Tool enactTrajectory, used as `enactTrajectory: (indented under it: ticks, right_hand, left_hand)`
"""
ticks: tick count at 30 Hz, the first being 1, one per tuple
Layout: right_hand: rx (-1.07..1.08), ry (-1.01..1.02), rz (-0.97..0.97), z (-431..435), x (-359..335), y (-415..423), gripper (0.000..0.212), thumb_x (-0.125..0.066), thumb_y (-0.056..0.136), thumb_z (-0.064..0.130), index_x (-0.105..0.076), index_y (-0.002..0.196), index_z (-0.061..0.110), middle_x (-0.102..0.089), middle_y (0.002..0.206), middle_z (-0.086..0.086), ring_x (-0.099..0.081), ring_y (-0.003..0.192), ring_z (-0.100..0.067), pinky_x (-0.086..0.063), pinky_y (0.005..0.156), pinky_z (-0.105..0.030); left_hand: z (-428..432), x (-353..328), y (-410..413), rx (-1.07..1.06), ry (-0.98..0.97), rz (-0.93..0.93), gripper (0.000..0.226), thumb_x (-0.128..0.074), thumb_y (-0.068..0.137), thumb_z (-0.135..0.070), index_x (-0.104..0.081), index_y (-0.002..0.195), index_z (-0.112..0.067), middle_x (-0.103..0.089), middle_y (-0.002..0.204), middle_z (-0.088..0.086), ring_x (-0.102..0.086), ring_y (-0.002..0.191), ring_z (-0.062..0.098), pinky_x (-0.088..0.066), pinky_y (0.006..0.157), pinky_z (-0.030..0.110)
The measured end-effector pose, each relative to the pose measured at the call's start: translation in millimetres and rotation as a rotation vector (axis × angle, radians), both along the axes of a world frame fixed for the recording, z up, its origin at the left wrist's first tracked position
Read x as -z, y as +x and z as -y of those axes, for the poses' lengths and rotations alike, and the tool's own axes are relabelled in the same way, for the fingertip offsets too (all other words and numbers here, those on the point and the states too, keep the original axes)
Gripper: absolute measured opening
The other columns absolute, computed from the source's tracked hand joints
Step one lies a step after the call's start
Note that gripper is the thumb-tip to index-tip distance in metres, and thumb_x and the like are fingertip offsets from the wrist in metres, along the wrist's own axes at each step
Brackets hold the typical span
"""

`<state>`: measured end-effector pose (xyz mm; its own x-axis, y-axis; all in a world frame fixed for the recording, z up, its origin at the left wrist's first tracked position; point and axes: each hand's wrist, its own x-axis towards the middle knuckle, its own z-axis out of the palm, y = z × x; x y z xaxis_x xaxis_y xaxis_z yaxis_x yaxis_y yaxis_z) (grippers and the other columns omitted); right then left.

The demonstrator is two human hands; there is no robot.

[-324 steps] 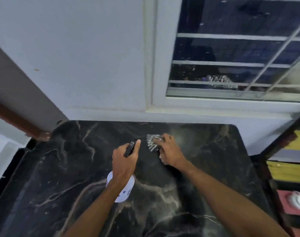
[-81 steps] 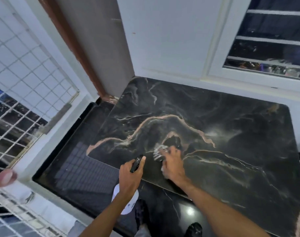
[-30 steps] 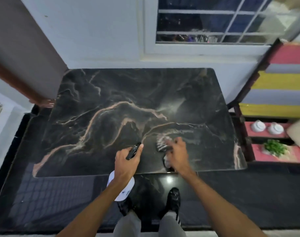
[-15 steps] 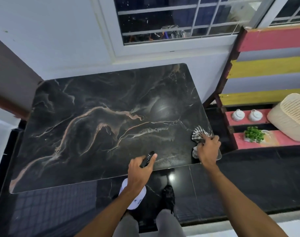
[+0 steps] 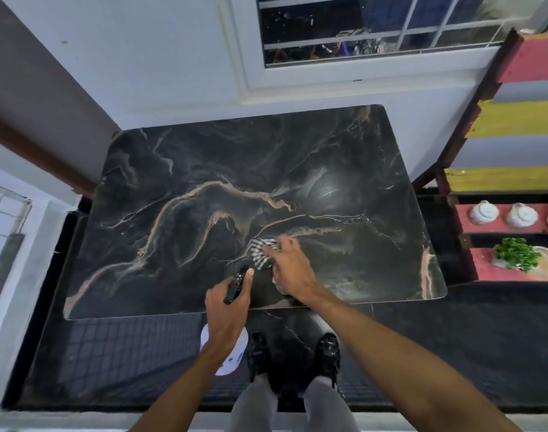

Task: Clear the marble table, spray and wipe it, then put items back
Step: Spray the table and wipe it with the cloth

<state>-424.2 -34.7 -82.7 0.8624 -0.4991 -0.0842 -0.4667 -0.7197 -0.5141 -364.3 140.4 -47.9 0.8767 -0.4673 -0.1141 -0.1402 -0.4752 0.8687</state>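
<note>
Right hand (image 5: 289,266) presses striped grey-white cloth (image 5: 261,252) flat-fingered onto black veined marble table (image 5: 172,244). Left hand (image 5: 227,310) grasps black-nozzled white spray bottle (image 5: 235,283). Advise overlapping strokes out to edges.

The right hand (image 5: 293,269) presses a striped cloth (image 5: 261,251) flat on the dark marble table (image 5: 204,169), near its near edge and a little right of centre. Just beside it, the left hand (image 5: 227,307) grips a white spray bottle (image 5: 224,353) by its black head, out over the near edge. On the right, a painted shelf (image 5: 516,120) holds two white pots (image 5: 483,212) and a green plant (image 5: 516,254).
</note>
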Motion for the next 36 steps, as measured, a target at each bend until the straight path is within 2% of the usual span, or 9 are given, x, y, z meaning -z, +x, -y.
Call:
enactTrajectory:
  ticks: [4,9,14,19,25,27,31,34,36]
  right_hand:
    - [0.217,-0.011,-0.064,-18.6,-6.5,36.9,0.056,-0.052,0.089,-0.002,-0.055,0.137,0.024,-0.042,0.127,-0.011,-0.043,0.114,-0.031,-0.054,0.093,-0.044]
    - [-0.184,-0.006,-0.013,-97.9,1.3,17.0,0.062,-0.058,0.083,0.006,-0.051,0.138,0.034,-0.042,0.128,-0.005,-0.043,0.114,-0.028,-0.056,0.084,-0.039]
    - [0.488,-0.01,-0.079,-34.1,-1.5,-32.6,0.051,-0.053,0.095,0.008,-0.054,0.141,0.03,-0.042,0.13,-0.008,-0.041,0.116,-0.025,-0.054,0.098,-0.041]
    - [0.108,-0.071,-0.051,-76.8,-0.7,-58.7,0.062,-0.056,0.089,0.005,-0.051,0.142,0.036,-0.044,0.137,-0.005,-0.042,0.12,-0.024,-0.051,0.095,-0.035]
    - [0.921,0.017,-0.048,38.0,-12.2,-168.3,0.051,-0.052,0.089,-0.005,-0.066,0.132,0.018,-0.046,0.126,-0.016,-0.048,0.112,-0.033,-0.05,0.098,-0.047]
    - [0.881,0.001,-0.067,45.1,-11.6,-175.2,0.05,-0.053,0.09,-0.003,-0.064,0.134,0.018,-0.046,0.127,-0.016,-0.049,0.112,-0.034,-0.051,0.098,-0.047]
    - [0.476,-0.053,-0.064,46.0,-2.1,-200.7,0.053,-0.057,0.087,0.004,-0.063,0.134,0.026,-0.048,0.128,-0.01,-0.046,0.115,-0.029,-0.05,0.1,-0.039]
    - [0.866,0.038,-0.023,102.4,-4.8,-239.8,0.054,-0.058,0.085,0.0,-0.065,0.133,0.024,-0.046,0.126,-0.011,-0.044,0.11,-0.03,-0.049,0.098,-0.044]
    - [0.942,0.031,-0.047,117.7,-6.7,-247.9,0.053,-0.063,0.086,0.001,-0.063,0.134,0.023,-0.045,0.124,-0.011,-0.043,0.107,-0.029,-0.05,0.095,-0.046]
  left_hand:
    - [-36.9,2.8,28.5,-0.059,-0.023,-0.012,0.067,-0.071,0.102,-0.052,-0.046,0.059,-0.006,-0.048,0.052,0.016,-0.044,0.049,0.034,-0.039,0.052,0.043]
    - [-62.2,10.3,49.5,-0.036,-0.038,-0.028,0.064,-0.069,0.101,-0.051,-0.05,0.06,-0.006,-0.049,0.052,0.016,-0.041,0.05,0.017,-0.037,0.053,0.036]
    - [-55.3,13.1,45.9,0.024,-0.073,-0.058,0.063,-0.071,0.101,-0.052,-0.037,0.054,-0.027,-0.036,0.046,-0.006,-0.031,0.046,0.008,-0.031,0.049,0.019]
    - [-24.6,12.6,22.7,0.124,-0.068,-0.071,0.062,-0.071,0.101,-0.053,-0.04,0.053,-0.029,-0.036,0.045,-0.012,-0.033,0.044,0.009,-0.03,0.049,0.013]
    - [23.9,12.5,-22.1,0.233,-0.056,-0.103,0.064,-0.073,0.101,-0.047,-0.04,0.055,-0.018,-0.034,0.045,-0.011,-0.032,0.045,0.009,-0.031,0.049,0.015]
    - [42.6,12.1,-40.4,0.247,-0.042,-0.097,0.065,-0.072,0.102,-0.048,-0.04,0.057,-0.015,-0.034,0.046,-0.011,-0.031,0.045,0.008,-0.031,0.049,0.016]
    - [83.4,6.1,-80.5,0.302,-0.036,-0.082,0.064,-0.072,0.102,-0.045,-0.034,0.054,-0.023,-0.032,0.045,-0.012,-0.029,0.045,0.008,-0.029,0.048,0.019]
    - [113.2,1.6,-106.9,0.327,-0.016,-0.076,0.064,-0.071,0.102,-0.045,-0.033,0.054,-0.027,-0.031,0.045,-0.012,-0.028,0.045,0.009,-0.029,0.049,0.019]
    - [130.4,-0.6,-121.6,0.341,-0.022,-0.088,0.064,-0.07,0.102,-0.046,-0.035,0.056,-0.021,-0.031,0.046,-0.01,-0.029,0.046,0.009,-0.031,0.052,0.021]
